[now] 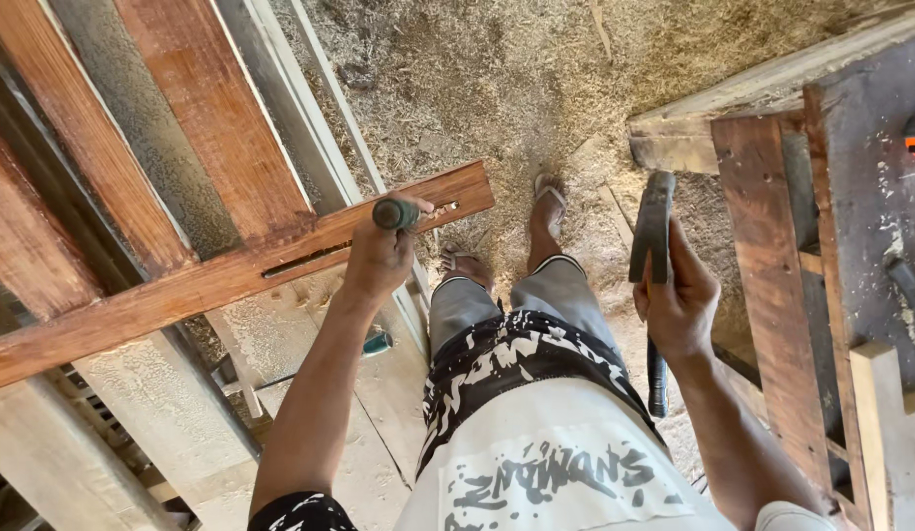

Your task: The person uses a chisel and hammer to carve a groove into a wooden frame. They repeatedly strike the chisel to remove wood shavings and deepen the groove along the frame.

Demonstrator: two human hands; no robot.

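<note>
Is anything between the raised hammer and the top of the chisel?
Nothing visible. The right hand holds the hammer up over the sawdust floor, apart from the chisel that the left hand holds on the slotted plank.

one chisel (395, 212) in my left fingers (379, 258), one hammer (653, 241) in my right fingers (678, 300), one slotted reddish rail (231, 280) under chisel, two sandals (549, 197) past my fingers

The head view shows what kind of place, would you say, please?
Most likely a carpentry workshop: sawdust covers the floor, the left hand holds a chisel on a slotted plank, and the right hand holds a hammer.
</note>
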